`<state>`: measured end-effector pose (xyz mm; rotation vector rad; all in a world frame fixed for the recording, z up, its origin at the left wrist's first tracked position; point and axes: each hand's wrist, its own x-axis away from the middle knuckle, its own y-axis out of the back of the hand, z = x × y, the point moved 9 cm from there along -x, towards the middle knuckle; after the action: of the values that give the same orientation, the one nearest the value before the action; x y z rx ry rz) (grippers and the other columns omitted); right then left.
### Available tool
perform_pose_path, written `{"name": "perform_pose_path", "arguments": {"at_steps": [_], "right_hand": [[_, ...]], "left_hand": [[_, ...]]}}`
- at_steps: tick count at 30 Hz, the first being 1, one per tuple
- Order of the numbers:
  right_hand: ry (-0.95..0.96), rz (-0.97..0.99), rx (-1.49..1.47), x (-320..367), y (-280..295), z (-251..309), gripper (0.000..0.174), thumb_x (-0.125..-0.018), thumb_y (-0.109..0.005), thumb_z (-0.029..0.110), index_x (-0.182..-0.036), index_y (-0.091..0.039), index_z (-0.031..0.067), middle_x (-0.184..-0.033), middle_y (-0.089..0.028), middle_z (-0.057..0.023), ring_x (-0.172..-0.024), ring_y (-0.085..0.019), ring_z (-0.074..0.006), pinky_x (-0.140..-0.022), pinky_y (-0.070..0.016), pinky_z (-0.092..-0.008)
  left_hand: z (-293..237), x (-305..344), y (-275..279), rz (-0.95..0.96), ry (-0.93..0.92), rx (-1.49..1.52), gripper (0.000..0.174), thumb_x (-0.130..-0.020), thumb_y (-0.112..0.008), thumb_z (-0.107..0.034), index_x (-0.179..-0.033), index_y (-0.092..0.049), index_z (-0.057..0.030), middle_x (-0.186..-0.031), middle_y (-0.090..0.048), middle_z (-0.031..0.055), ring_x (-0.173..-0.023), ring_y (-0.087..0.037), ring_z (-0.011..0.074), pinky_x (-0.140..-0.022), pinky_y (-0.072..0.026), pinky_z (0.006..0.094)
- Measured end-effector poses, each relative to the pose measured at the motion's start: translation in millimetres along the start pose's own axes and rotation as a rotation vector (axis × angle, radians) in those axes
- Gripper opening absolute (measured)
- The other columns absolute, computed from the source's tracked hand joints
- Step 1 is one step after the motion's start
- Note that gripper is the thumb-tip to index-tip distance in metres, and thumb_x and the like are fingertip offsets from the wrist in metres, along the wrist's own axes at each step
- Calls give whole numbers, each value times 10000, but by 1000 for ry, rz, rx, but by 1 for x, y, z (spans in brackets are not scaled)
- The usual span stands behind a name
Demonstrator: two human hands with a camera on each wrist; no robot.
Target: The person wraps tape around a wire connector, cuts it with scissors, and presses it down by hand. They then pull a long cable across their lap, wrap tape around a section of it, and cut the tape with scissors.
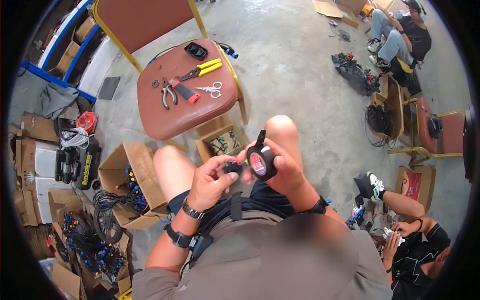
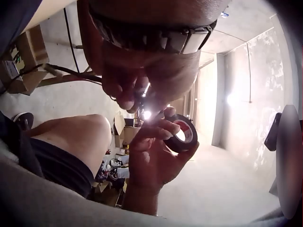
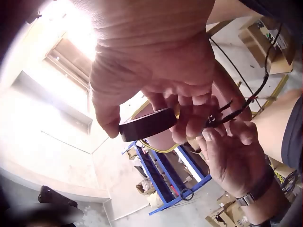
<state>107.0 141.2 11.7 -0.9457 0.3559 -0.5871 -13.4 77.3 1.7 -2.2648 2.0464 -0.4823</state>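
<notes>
Grey concrete floor [image 1: 295,65], stained in patches; one bare-handed worker seated above it, cardboard cartons to either side.

Item: left hand [image 1: 212,182], fingertips pinching a small black piece [image 1: 233,166] marked with red, apparently on a thin black cable [image 3: 266,75]. Located before the lap, between the knees.

Item: right hand [image 1: 286,169], thumb and fingers clamped on a thick roll of glossy black tape [image 1: 268,162] with a printed red-and-white core. Hands close together; whether their fingertips touch, I cannot tell. Short black flap upright on the roll, likely its loose end.

Hazards, in my judgement: the loose end could fold and stick to itself or a finger; uneven pull from the roll could give a slack wrap; crowded fingertips could hide a crooked one. With so narrow a grip, a tug on the trailing cable could twist the piece free.

Item, beyond the knees: brown padded chair [image 1: 150,112] with gold metal frame, bearing yellow-handled pliers [image 1: 210,67], grey-handled pliers [image 1: 168,95], a red-and-black tool [image 1: 186,92] and silver scissors [image 1: 215,90]. The scissors lie toward the seat's side; a knocked chair could spill them.

Item, outermost: brown cardboard carton [image 1: 119,167] of blue-tipped black leads, liable to snag a foot.
</notes>
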Motion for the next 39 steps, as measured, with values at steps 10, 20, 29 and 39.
{"name": "perform_pose_path", "arguments": {"at_steps": [10,20,29,39], "right_hand": [[-50,-6,204,0,0,6,764,-821,-578,647,-1233,-496,8,-988,-599,-145,-621,-537,-170,-542,-412,-273],[-102,61,153,2,0,3,634,-853,-580,543,-1180,-508,5,-979,-616,-100,-707,-565,-158,-611,-435,-276],[-103,7,164,0,0,-3,673,-846,-589,590,-1172,-511,6,-991,-626,-125,-735,-607,-173,-660,-482,-283],[-48,-65,243,1,-3,-6,739,-815,-643,617,-1188,-494,-3,-1029,-622,-169,-792,-627,-189,-727,-517,-303]], "left_hand": [[4,-2,-8,213,119,44,400,-949,-610,-126,-1327,-536,-16,-742,-649,26,-593,-597,96,-532,-479,234],[3,-3,-11,270,183,64,391,-919,-661,-121,-1283,-579,-5,-940,-677,31,-612,-597,79,-536,-488,220],[-4,-6,-4,195,64,-24,403,-821,-751,-34,-1198,-610,-25,-976,-647,21,-616,-563,45,-543,-471,187],[1,-8,12,20,-20,57,356,-794,-740,36,-1085,-547,-33,-1021,-641,83,-693,-644,110,-592,-558,237]]}}
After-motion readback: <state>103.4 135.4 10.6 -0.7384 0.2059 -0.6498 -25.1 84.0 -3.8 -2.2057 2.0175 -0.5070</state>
